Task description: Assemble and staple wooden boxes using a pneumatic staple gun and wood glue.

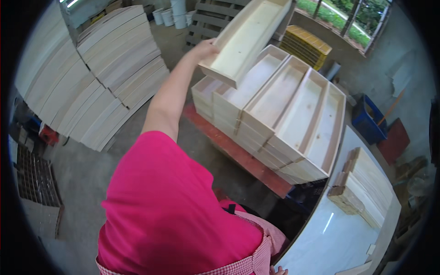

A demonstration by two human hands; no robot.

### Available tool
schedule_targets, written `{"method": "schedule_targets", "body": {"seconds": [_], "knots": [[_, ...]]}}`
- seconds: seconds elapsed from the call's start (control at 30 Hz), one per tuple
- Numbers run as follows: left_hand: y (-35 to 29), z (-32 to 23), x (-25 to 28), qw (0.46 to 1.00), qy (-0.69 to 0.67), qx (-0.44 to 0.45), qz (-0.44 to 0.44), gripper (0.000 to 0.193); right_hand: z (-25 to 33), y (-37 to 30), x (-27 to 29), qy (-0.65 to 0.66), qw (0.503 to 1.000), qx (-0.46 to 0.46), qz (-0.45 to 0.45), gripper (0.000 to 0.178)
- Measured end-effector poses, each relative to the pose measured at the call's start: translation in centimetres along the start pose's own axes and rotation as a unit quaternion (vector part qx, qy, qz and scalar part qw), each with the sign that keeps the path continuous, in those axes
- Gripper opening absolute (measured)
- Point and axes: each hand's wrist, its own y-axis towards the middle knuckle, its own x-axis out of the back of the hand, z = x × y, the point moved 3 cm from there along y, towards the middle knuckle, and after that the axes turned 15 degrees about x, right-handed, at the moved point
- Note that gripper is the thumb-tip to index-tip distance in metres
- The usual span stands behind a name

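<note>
My left arm reaches out to the stack, and my left hand (206, 49) is closed round the side wall of a long, shallow wooden box (245, 43). This box is tilted, its near end above the stack; whether it rests on anything at its far end I cannot tell. Below it, several similar open wooden boxes (286, 96) stand side by side in layers on a red board (238, 153). At the bottom edge, only the fingertips of my right hand (278, 271) show, spread apart by the white table, with nothing seen in them.
On the white tabletop (316, 238) at right lies a pile of thin wooden boards (362, 188). Tall stacks of boards (121, 55) stand at left. Behind are a yellow crate (306, 46), grey pallets (213, 20) and white buckets (168, 17). A blue bin (369, 119) stands by the wall.
</note>
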Motion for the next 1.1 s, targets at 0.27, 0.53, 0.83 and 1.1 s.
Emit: {"method": "schedule_targets", "body": {"seconds": [0.27, 0.53, 0.83, 1.1], "knots": [[-0.2, 10.5, 10.6, 0.988, 0.066, 0.124, -0.061, 0.059, -0.4, 0.4, -4.2, -0.056, 0.973, 0.206, 0.086, 0.05], [4.8, 14.9, 6.2, 0.986, 0.07, 0.145, 0.044, 0.053, 4.3, -2.9, -6.2, -0.073, 0.969, 0.225, 0.076, 0.046], [8.8, 16.5, 4.6, 0.978, 0.11, 0.138, 0.114, 0.04, 6.0, -6.4, -7.2, -0.094, 0.982, 0.112, 0.119, 0.042], [7.5, 14.4, 5.1, 0.962, 0.241, 0.102, 0.082, 0.047, 7.1, -7.7, -10.4, -0.095, 0.971, 0.2, 0.092, 0.036]]}}
